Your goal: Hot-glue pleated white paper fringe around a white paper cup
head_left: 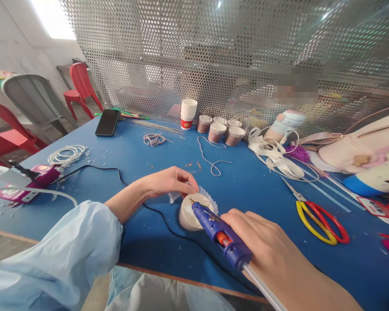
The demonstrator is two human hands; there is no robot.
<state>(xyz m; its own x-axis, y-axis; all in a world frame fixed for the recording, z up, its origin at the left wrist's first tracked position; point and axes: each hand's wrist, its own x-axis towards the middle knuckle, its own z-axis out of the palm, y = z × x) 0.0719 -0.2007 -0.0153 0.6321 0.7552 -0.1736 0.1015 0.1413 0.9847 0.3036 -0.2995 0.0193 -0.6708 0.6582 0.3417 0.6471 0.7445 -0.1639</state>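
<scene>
My right hand grips a blue hot glue gun with a clear glue stick out of its back end. The gun's brass nozzle points over a pale paper cup on the blue table. At the cup's far rim my left hand is closed, thumb and fingers pinching a strip of white pleated trim. The trim stands around the cup's far side, and a loose end hangs left of it. Whether the nozzle touches the cup, I cannot tell.
Behind stand a stack of paper cups and several wrapped cups. Scissors, white ribbon and a bottle lie or stand right. Left are a phone, a power strip and the gun's black cord.
</scene>
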